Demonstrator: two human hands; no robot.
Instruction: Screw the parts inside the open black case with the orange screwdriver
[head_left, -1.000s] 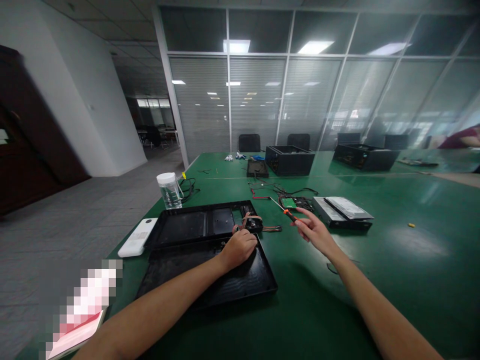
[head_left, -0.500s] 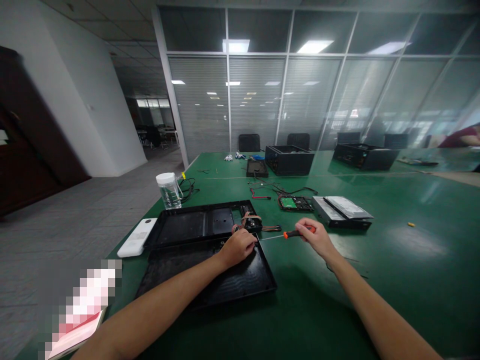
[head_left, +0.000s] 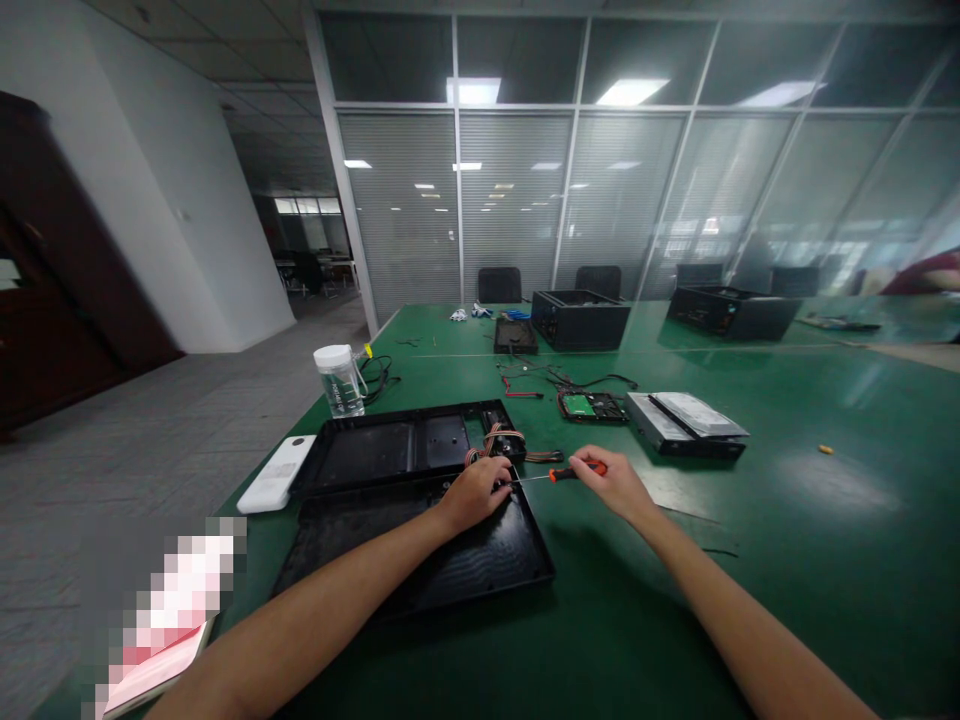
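My left hand (head_left: pixel 474 494) rests with curled fingers on the far edge of a black plastic cover panel (head_left: pixel 450 560) lying on the green table (head_left: pixel 750 520). My right hand (head_left: pixel 609 482) grips the orange handle of a thin screwdriver (head_left: pixel 559 474). The screwdriver lies nearly level, its tip pointing left and ending right at my left fingers. Just behind stands an open black case (head_left: pixel 390 448) with a bundle of coloured wires (head_left: pixel 499 440) at its right end.
A white remote-like device (head_left: pixel 276 474) lies left of the case, a clear lidded jar (head_left: pixel 339 380) behind it. A green circuit board (head_left: pixel 589 405) and a flat drive (head_left: pixel 686 422) lie to the right. Black chassis boxes (head_left: pixel 579 318) stand at the back. A notebook (head_left: pixel 161 665) sits at the near left.
My right hand picked up the screwdriver from near the circuit board, swung it level and brought its tip left to my left hand. The left hand stayed on the panel.
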